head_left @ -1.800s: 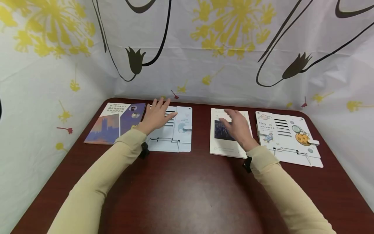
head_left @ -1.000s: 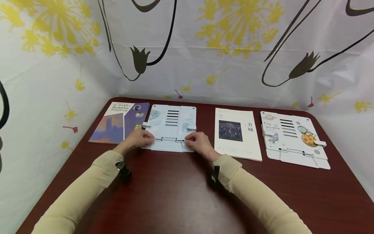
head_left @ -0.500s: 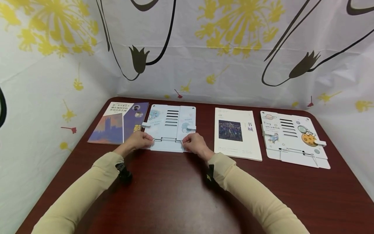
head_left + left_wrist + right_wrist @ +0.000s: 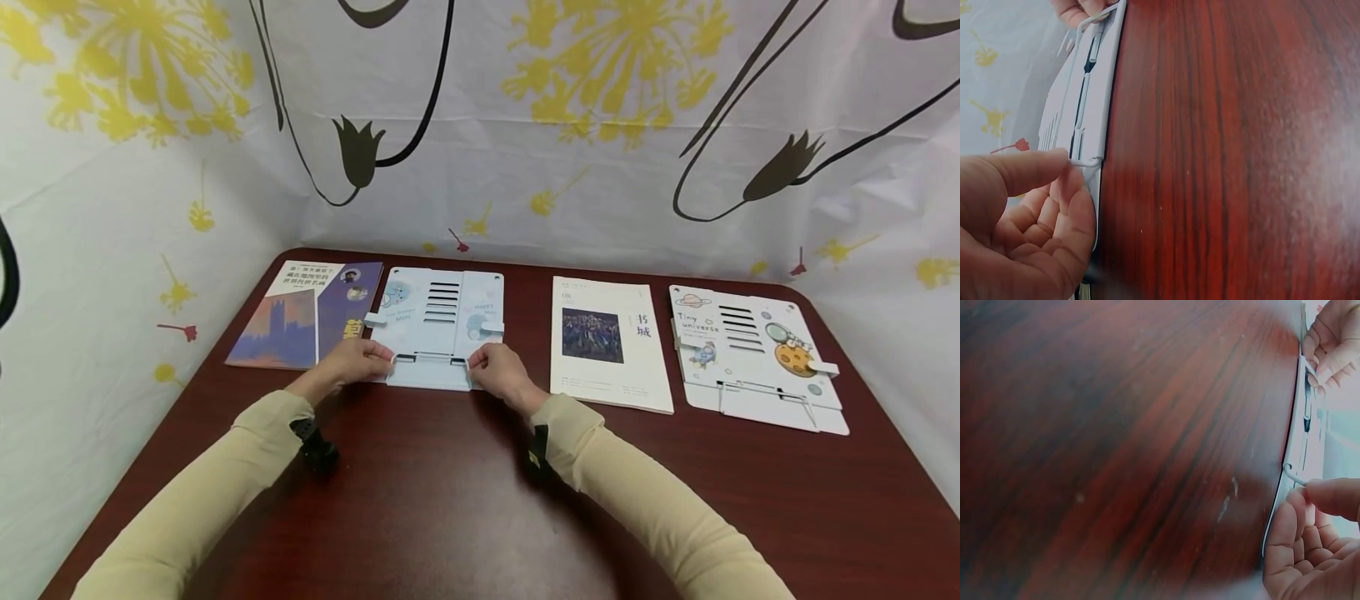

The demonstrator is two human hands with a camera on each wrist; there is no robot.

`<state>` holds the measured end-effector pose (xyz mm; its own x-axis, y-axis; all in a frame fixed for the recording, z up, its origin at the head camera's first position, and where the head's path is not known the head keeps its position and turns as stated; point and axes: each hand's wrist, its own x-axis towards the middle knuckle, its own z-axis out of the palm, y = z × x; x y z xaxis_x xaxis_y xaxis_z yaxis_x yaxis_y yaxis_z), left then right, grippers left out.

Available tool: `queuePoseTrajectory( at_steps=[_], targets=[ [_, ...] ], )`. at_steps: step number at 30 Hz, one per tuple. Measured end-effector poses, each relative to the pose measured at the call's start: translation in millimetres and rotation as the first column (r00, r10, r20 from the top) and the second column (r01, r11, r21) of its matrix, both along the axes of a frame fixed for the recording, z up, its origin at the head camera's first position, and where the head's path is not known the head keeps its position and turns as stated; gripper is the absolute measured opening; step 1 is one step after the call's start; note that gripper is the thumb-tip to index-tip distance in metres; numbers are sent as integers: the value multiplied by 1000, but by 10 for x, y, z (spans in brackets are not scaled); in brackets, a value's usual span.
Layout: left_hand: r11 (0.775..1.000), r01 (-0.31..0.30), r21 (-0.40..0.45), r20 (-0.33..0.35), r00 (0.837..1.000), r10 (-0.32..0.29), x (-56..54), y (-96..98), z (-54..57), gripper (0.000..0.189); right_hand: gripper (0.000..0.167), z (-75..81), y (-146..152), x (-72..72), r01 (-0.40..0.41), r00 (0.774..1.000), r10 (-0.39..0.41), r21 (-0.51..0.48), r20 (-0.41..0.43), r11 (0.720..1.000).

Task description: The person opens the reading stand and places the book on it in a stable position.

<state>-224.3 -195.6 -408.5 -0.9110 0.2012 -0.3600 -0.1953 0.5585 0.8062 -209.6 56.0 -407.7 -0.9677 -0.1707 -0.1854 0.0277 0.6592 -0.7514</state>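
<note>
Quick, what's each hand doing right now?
Left hand: closed, pinching one side of the white wire bar.
Right hand: closed, pinching the bar's other side.

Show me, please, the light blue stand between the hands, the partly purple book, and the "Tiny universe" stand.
Light blue stand (image 4: pixel 439 334): head view, on the panel below its slots.
Partly purple book (image 4: pixel 297 322): head view, on the cover's tower picture.
"Tiny universe" stand (image 4: pixel 750 363): head view, on the panel below its slots.

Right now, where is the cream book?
In the head view, the cream book lies right of centre, between the blue stand and the white stand.
</note>
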Motion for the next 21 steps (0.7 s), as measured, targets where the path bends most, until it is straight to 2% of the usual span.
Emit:
queuePoseTrajectory(
  at_steps=[6, 14, 18, 21],
  targets=[
    [999, 42, -13, -13, 999, -42, 14, -41, -1, 26, 3, -5, -4, 23, -37, 999, 38, 70, -12, 997],
    [995, 97, -22, -134, 986, -99, 56, -53, -48, 16, 6, 34, 6, 78, -122, 985, 141, 173, -101, 977],
    [990, 132, -53, -202, 969, -140, 84, -51, -38, 14, 9, 40, 9, 102, -165, 966, 202, 214, -163, 963],
    [982, 167, -90, -265, 946, -186, 100, -64, -22, 13, 12, 27, 11, 124, -190, 944, 245, 239, -223, 952]
  ],
)
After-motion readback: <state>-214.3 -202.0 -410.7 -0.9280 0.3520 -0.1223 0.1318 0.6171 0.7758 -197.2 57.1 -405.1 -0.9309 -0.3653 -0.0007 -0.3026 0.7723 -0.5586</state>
